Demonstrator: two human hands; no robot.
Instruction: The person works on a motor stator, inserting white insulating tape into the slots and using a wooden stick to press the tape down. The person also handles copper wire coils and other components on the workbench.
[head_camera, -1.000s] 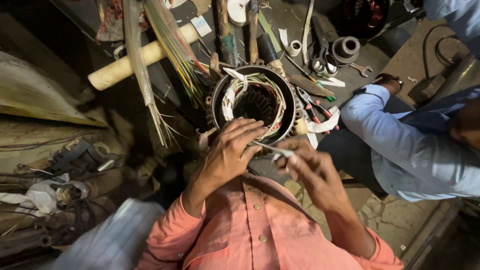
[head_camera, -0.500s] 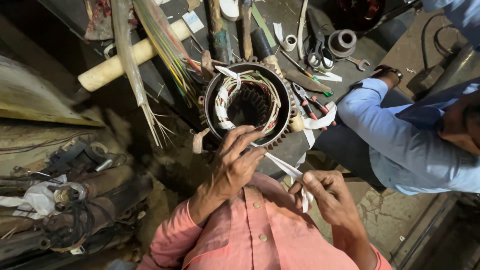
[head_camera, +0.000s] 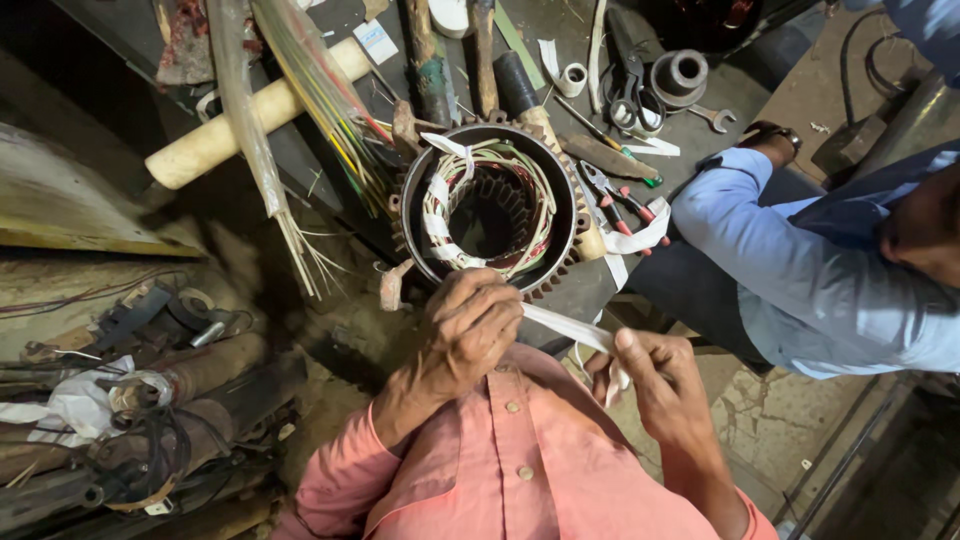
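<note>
Both hands have dropped below the stator (head_camera: 490, 205) rim: left hand (head_camera: 470, 335) and right hand (head_camera: 650, 375) pinch white tape (head_camera: 560, 325) taut between them.

White cloth tape (head_camera: 565, 328) taut btwn hands; round motor stator (head_camera: 490, 205) upright, windings tape-wrapped.

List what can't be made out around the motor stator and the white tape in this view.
- Head view: where the white tape starts; the left hand covers that end.
- The stator rim nearest the person, hidden under the left hand.
- The tape's other end, folded inside the right hand.
- Deep inside the stator bore: too dark to tell the slots apart.
- The co-worker's sleeve runs off the right edge; their hand is behind the bench clutter.
</note>
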